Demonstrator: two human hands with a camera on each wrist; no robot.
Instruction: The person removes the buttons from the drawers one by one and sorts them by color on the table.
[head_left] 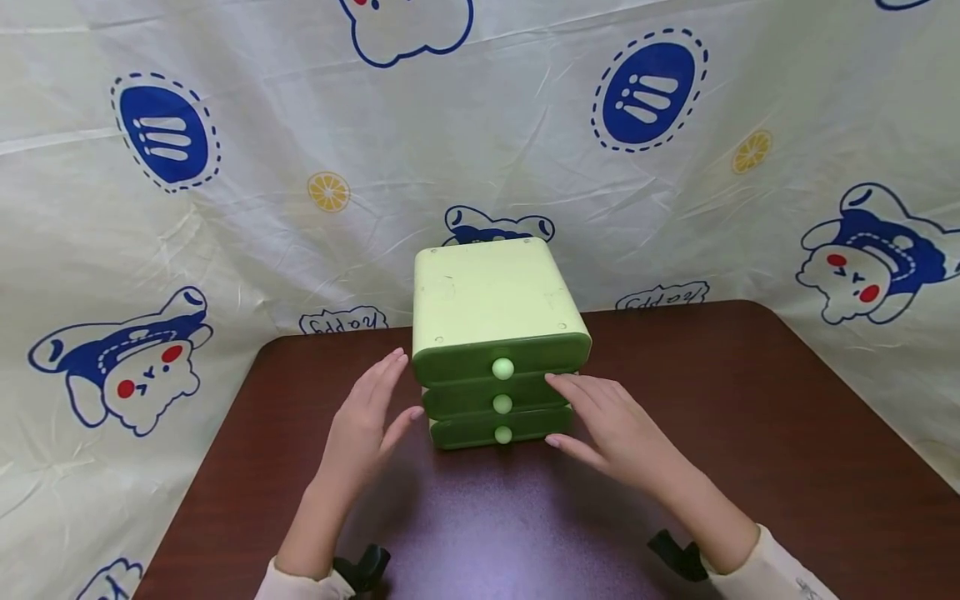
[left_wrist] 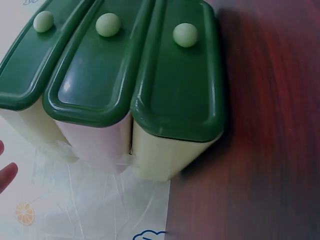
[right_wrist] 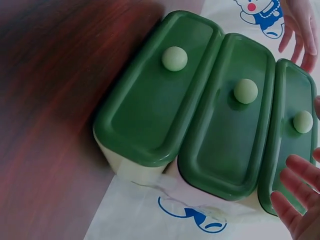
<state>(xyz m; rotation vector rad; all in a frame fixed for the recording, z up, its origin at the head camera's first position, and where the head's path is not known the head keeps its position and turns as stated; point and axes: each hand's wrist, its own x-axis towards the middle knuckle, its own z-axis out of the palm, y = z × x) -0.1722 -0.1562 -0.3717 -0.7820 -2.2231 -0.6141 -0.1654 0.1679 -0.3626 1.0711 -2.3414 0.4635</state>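
A small three-drawer storage box (head_left: pixel 491 292) stands on the table, with a pale yellow-green top and dark green drawer fronts (right_wrist: pixel 150 100). Each front has a round light green knob (left_wrist: pixel 185 35), and all the drawers look closed. My left hand (head_left: pixel 360 425) is beside the box's left side, fingers extended and thumb apart. On the other side, my right hand (head_left: pixel 622 425) hovers in front of the right end of the drawers with its fingers spread. Neither hand holds anything; whether the right fingertips touch the box I cannot tell.
The dark reddish-brown table (head_left: pixel 720 392) has rounded back corners. Behind and beside it hangs a pale sheet (head_left: pixel 247 217) with blue cartoon prints and orange slices. A black strap (head_left: pixel 363 569) is at the left wrist, another black strap (head_left: pixel 677 557) at the right.
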